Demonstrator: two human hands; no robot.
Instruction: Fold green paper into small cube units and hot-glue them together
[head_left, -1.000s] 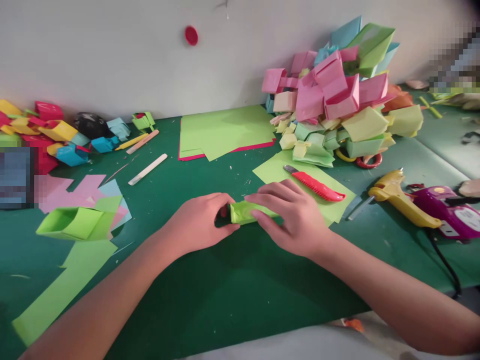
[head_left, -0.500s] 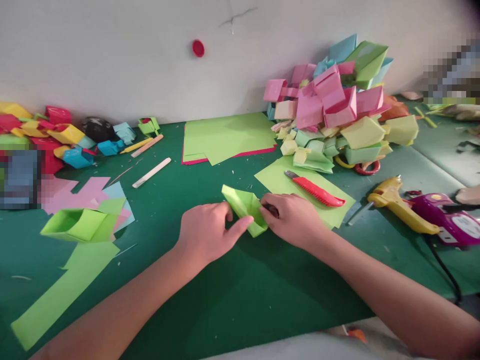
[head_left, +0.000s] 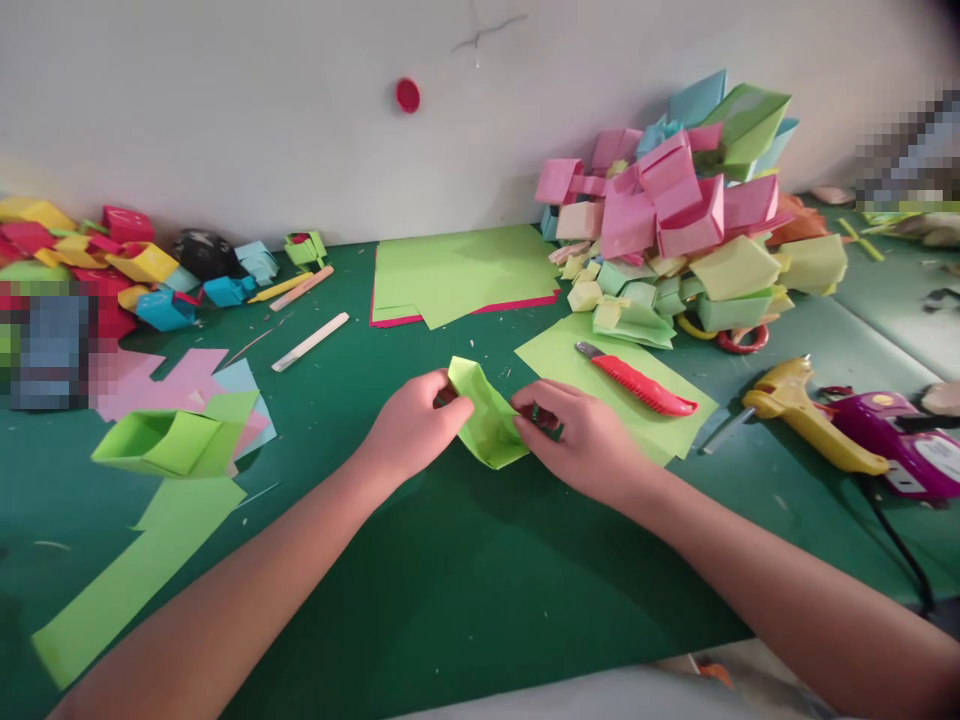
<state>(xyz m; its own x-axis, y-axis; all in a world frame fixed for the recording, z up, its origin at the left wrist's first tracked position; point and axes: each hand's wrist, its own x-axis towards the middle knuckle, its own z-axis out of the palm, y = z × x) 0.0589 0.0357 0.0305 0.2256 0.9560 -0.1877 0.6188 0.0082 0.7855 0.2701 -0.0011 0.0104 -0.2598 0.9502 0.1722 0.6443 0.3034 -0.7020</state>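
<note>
Right in front of you on the green mat (head_left: 465,580), your left hand (head_left: 409,430) and right hand (head_left: 585,440) both have their fingers closed on a half-folded lime-green paper piece (head_left: 487,420), pinching it at opposite ends just above the mat. It looks creased and partly opened into a pocket shape, so the folding seems under way but not finished; which fold you are on is hard to tell from this angle.

Off to your left lies a finished lime-green paper box (head_left: 161,443) on its side, with a long lime-green offcut (head_left: 120,585) nearer you. Just beyond your right hand, a red utility knife (head_left: 637,378) rests on a loose lime-green sheet (head_left: 570,350), and a yellow glue gun (head_left: 806,415) lies further right.

Farther back sits a stack of lime-green sheets (head_left: 457,270), so plenty of stock is left. Against the wall, a tall heap of folded paper boxes (head_left: 675,220) shows many already made.
</note>
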